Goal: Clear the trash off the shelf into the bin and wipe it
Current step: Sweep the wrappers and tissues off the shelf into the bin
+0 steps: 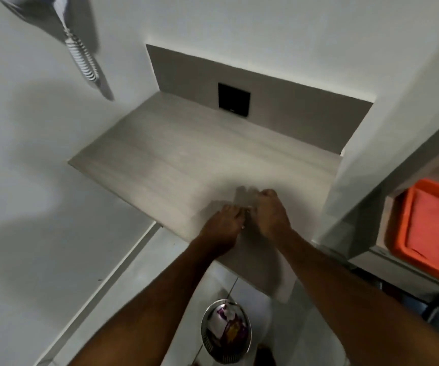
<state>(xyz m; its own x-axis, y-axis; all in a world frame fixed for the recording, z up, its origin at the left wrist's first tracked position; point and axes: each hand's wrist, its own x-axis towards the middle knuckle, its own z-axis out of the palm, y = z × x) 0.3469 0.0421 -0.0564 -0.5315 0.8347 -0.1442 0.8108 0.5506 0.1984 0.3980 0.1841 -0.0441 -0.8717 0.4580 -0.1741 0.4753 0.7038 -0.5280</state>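
The pale grey wooden shelf sits in a wall niche, and its top looks bare. Both hands rest close together near its front edge. My left hand lies knuckles up with the fingers bent down onto the board. My right hand is curled into a loose fist right beside it. A tiny pale speck shows between the fingertips; what it is cannot be made out. On the floor below the shelf stands a round metal bin, with purple and white wrappers inside.
An orange tray holding an orange cloth sits on a ledge to the right. A black square plate is set in the niche's back wall. A striped object hangs at upper left. White walls close in on both sides.
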